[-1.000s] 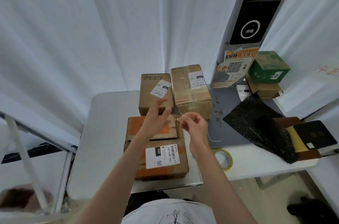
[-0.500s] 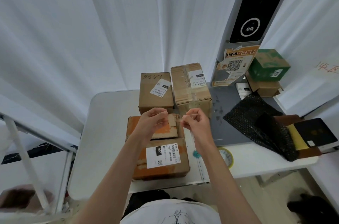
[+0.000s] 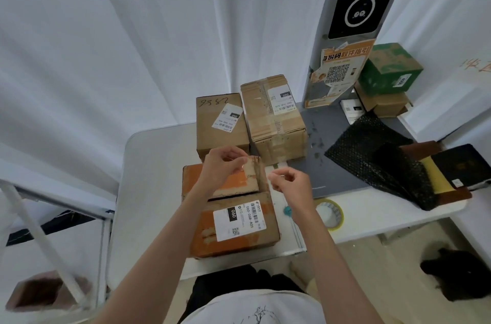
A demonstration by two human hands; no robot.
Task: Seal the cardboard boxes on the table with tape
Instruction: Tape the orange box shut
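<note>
An orange cardboard box [image 3: 233,220] with a white label lies nearest me on the table [image 3: 148,191]; its far flap [image 3: 251,177] stands partly raised. My left hand [image 3: 221,168] is over that flap and pinches one end of a short strip of clear tape [image 3: 259,165] at the flap's far edge. My right hand [image 3: 288,184], just right of the box, has curled fingers that pinch the strip's other end. The strip is barely visible. Behind stand two brown boxes, one with handwritten digits [image 3: 220,127] and a taller one wrapped in tape [image 3: 276,124].
A tape roll [image 3: 329,213] lies at the table's front edge right of my right arm, with a small teal object [image 3: 287,211] beside it. Black bubble wrap [image 3: 377,159], notebooks [image 3: 462,167] and a green box [image 3: 388,68] fill the right side. A grey mat [image 3: 332,132] lies behind.
Both hands came down from mid-air to the orange box's raised flap. The left hand now sits on the flap's far edge; the right hand moved right and lower.
</note>
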